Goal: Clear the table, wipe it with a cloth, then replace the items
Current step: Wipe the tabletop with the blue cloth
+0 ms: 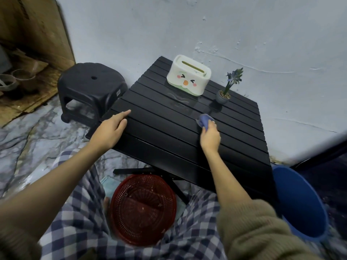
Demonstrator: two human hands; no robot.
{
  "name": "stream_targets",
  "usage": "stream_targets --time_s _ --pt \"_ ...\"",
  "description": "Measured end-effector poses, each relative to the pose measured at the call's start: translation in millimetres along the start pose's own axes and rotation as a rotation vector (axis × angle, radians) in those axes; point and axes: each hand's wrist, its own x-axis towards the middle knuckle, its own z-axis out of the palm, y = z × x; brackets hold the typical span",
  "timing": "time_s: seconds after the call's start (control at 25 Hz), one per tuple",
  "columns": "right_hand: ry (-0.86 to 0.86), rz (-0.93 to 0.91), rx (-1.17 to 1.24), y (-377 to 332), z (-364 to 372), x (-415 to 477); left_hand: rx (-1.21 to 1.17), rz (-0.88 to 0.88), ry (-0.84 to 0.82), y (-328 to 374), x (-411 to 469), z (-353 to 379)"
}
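Observation:
A low black slatted table (169,128) stands against a pale wall. On its far side sit a white tissue box with a cartoon face (188,75) and, to the right of it, a small grey pot with a blue-flowered plant (224,94). My right hand (210,136) holds a bunched blue cloth (204,120) pressed onto the tabletop near the middle. Wet streaks show on the slats in front of the tissue box. My left hand (110,128) rests flat on the table's left edge, fingers spread, holding nothing.
A black plastic stool (90,87) stands left of the table. A red mesh basket (142,209) sits on the floor between my knees, under the table's near edge. A blue bucket (300,207) is at the right. Cardboard and pots lie at the far left.

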Motion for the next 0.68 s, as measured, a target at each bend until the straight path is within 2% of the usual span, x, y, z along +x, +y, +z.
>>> stream_targets --time_s 0.16,0.24,0.32,0.4,0.48,0.56,0.68 --pt "-0.180 -0.318 0.096 -56.1 26.4 -34.9 0.045 0.002 0.010 -1.4 -1.5 -1.2" --pt "-0.235 -0.421 0.135 -41.1 18.1 -62.3 0.065 0.007 0.009 -2.0 -1.6 -0.9" --pt "-0.197 -0.445 0.135 -2.3 -4.5 -80.7 0.055 0.002 0.020 -1.5 -1.2 -0.5" --pt "-0.125 -0.369 0.091 41.4 -33.9 -81.3 0.049 0.001 0.019 -0.5 -0.6 -0.5" --pt "-0.041 -0.176 0.058 64.2 -51.3 -68.2 0.046 0.009 0.002 0.6 -0.7 0.1" --pt "0.059 -0.009 0.058 51.3 -39.8 -51.3 0.015 0.008 -0.002 1.7 0.0 -1.0" --pt "0.076 -0.023 0.048 -11.9 8.7 -27.5 -0.062 -0.003 0.009 3.8 1.8 -5.3"
